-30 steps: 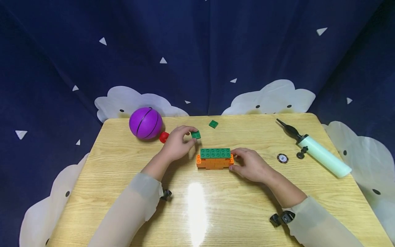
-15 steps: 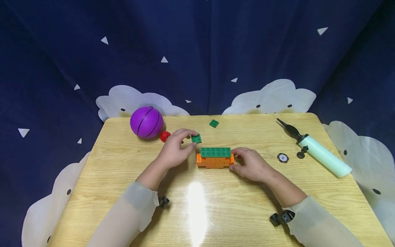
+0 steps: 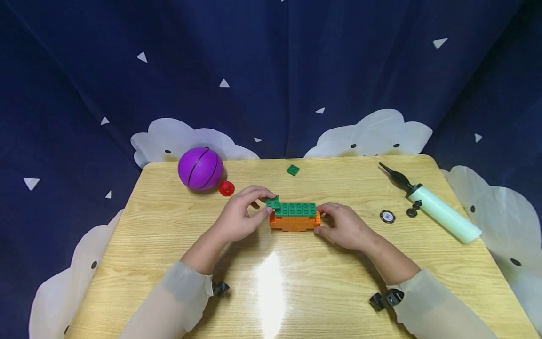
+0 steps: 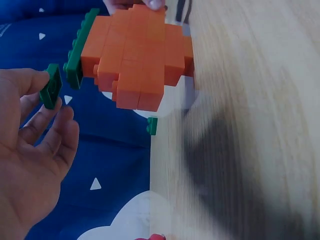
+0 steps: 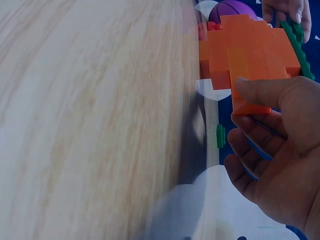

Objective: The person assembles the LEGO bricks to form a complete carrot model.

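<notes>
My left hand (image 3: 241, 214) pinches a small flat green building brick (image 4: 51, 86) between thumb and fingers, just over the left end of a block structure. That structure is stacked orange bricks (image 4: 132, 55), stepped at the sides, topped by a row of flat green bricks (image 3: 298, 209). In the left wrist view a small gap shows between the pinched brick and the green row. At the other end my right hand (image 3: 345, 227) grips a jutting orange brick (image 5: 250, 95), with the thumb on its near face and fingers behind.
One loose green brick (image 3: 293, 170) lies behind the structure on the wooden table (image 3: 169, 254). A purple ball (image 3: 201, 168) and a small red object (image 3: 226, 188) sit at the back left. To the right are a poker chip (image 3: 387, 216) and a pale green hand pump (image 3: 444, 214).
My left hand has brought the green brick forward and slightly right, from behind the structure to above its left end. The right hand has kept its hold in place.
</notes>
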Demonstrator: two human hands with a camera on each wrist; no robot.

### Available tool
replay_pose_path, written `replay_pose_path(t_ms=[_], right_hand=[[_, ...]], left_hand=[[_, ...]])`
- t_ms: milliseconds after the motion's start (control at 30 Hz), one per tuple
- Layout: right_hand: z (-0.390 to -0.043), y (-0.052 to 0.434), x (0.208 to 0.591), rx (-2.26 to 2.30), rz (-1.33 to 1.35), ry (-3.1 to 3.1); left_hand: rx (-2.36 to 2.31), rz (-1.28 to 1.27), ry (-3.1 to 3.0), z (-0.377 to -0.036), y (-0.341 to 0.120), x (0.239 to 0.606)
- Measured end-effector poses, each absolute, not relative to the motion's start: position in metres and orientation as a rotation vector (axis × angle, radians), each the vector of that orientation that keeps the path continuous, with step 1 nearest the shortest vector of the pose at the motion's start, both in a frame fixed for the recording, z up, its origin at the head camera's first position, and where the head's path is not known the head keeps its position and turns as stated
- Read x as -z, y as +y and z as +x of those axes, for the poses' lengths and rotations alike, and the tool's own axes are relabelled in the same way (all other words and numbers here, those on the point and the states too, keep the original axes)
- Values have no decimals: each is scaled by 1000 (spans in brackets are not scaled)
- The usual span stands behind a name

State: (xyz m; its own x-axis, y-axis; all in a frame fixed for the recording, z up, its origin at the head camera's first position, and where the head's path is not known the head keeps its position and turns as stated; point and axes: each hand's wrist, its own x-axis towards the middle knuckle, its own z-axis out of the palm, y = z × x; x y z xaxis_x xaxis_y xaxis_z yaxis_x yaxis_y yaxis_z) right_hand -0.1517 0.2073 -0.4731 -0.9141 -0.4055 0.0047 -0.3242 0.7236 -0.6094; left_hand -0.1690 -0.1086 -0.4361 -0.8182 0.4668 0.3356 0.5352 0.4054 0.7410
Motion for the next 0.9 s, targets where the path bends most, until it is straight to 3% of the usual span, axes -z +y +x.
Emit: replay_pose_path(t_ms=[567, 900], right_hand=[[-152, 207, 474, 946, -607, 2799], [-151, 205, 473, 946, -609, 2807]], left_hand=[[1509, -964, -2569, -165, -104, 446], [1803, -734, -2542, -159, -96, 451]])
